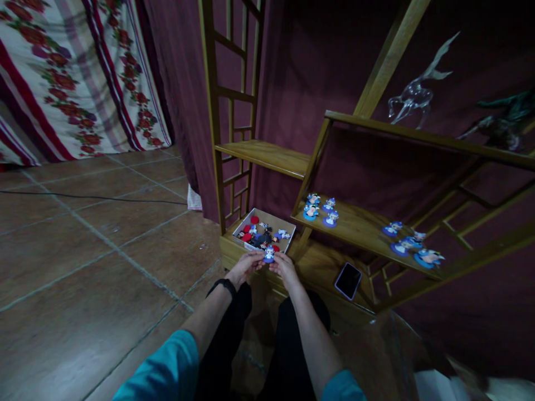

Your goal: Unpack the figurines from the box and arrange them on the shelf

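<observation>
A small purple-and-white figurine (268, 254) on a round base is held upright between my two hands, in front of the box. My left hand (247, 266) pinches it from the left side, my right hand (284, 266) from the right. Just beyond my hands, a shallow white box (290, 229) on the low wooden ledge holds several more figurines with red, black and purple parts, lying jumbled. On the shelf to the right stand figurines with blue bases (310, 212) and figurines with purple bases (330, 218).
More figurines (402, 245) stand at that shelf's right end. A phone (348, 280) lies on the lower ledge. A clear glass horse (412, 99) and a dark sculpture (504, 120) stand on the upper board. A black cable (92, 196) crosses the tiled floor at left.
</observation>
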`<state>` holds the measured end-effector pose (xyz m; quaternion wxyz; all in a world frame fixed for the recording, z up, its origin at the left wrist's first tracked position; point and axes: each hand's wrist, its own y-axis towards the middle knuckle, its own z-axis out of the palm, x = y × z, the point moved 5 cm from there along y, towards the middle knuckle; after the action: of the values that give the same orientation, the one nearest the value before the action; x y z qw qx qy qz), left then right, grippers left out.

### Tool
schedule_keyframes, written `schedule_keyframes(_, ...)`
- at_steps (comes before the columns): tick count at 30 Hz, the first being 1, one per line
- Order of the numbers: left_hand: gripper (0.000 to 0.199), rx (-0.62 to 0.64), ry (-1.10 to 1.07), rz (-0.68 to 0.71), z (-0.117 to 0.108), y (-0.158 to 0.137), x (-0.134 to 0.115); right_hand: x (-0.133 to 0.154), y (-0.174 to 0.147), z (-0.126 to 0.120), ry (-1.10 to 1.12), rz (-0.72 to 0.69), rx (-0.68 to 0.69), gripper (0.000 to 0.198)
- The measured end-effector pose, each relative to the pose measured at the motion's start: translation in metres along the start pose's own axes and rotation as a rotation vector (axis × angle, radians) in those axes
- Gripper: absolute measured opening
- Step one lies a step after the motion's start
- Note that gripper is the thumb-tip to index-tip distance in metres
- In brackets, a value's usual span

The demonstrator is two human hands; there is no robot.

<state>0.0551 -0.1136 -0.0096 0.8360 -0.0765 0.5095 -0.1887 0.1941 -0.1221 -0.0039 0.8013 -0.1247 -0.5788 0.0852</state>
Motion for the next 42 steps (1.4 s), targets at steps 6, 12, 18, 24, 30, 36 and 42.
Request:
schedule_keyframes(6,0.024,0.018,0.020,0.012,0.001,-0.001,-0.001,-0.004,0.002,-0.001,-0.002,-0.013,0.017,0.028)
schedule_keyframes(12,0.028,0.006,0.017,0.050,0.002,-0.001,-0.002,-0.004,0.002,0.000,-0.049,-0.005,0.040,0.022)
schedule_keyframes(18,0.032,-0.016,0.008,0.064,0.001,0.000,-0.001,-0.004,0.002,0.001,-0.046,-0.008,0.055,0.025)
schedule_keyframes(24,0.031,-0.001,0.014,0.070,0.002,-0.001,-0.001,-0.001,0.000,0.001,-0.002,-0.058,0.063,0.035)
schedule_keyframes(30,0.035,0.024,0.026,0.077,0.002,-0.001,-0.002,0.003,-0.002,0.002,-0.028,-0.101,0.107,0.032)
schedule_keyframes(36,0.035,0.032,0.026,0.099,0.002,-0.001,-0.003,0.006,-0.003,0.003,-0.028,-0.120,0.110,0.030)
schedule_keyframes(42,0.033,-0.011,0.027,0.094,0.004,-0.004,-0.005,0.001,0.001,-0.001,-0.037,-0.087,0.042,0.032)
